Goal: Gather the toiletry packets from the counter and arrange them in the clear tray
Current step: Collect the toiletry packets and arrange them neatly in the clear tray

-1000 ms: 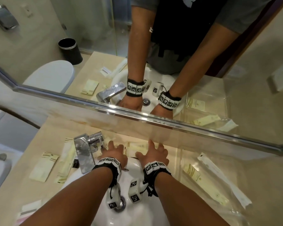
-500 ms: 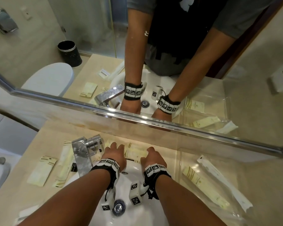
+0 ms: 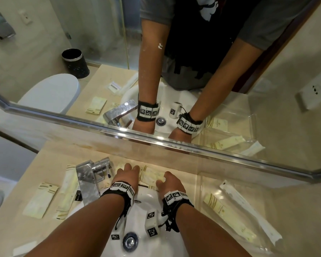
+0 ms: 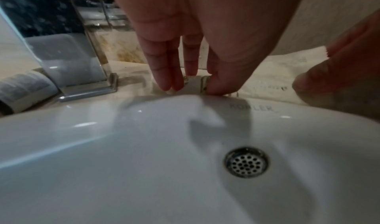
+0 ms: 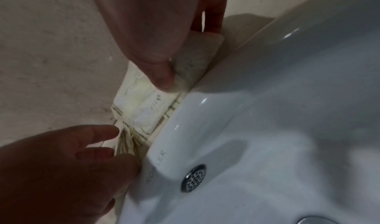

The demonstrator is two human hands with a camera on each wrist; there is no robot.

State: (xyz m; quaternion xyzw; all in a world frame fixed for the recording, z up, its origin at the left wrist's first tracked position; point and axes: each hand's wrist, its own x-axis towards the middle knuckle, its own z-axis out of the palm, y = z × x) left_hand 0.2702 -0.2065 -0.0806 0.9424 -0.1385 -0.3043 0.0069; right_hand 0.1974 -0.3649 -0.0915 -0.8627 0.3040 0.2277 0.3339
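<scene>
Cream toiletry packets [image 3: 152, 175] lie bunched on the counter strip behind the sink, between the faucet and the clear tray [image 3: 199, 184]. My left hand [image 3: 128, 170] reaches over the rim and pinches the striped end of a packet [image 4: 195, 83] between fingertips and thumb. My right hand [image 3: 166, 179] pinches the other end of the bunch, thumb [image 5: 162, 74] pressing on a packet [image 5: 144, 100]. The tray holds a cream packet [image 3: 228, 214] and a long white packet [image 3: 248, 210].
A chrome faucet [image 3: 89, 180] stands just left of my left hand. More cream packets [image 3: 40, 200] [image 3: 69, 191] lie on the counter left of it. The white sink basin [image 3: 137, 216] is under my wrists. A mirror and its ledge close off the back.
A second ago both hands lay spread and flat on the packets. Since then the fingers have curled in, and both hands now pinch the bunch.
</scene>
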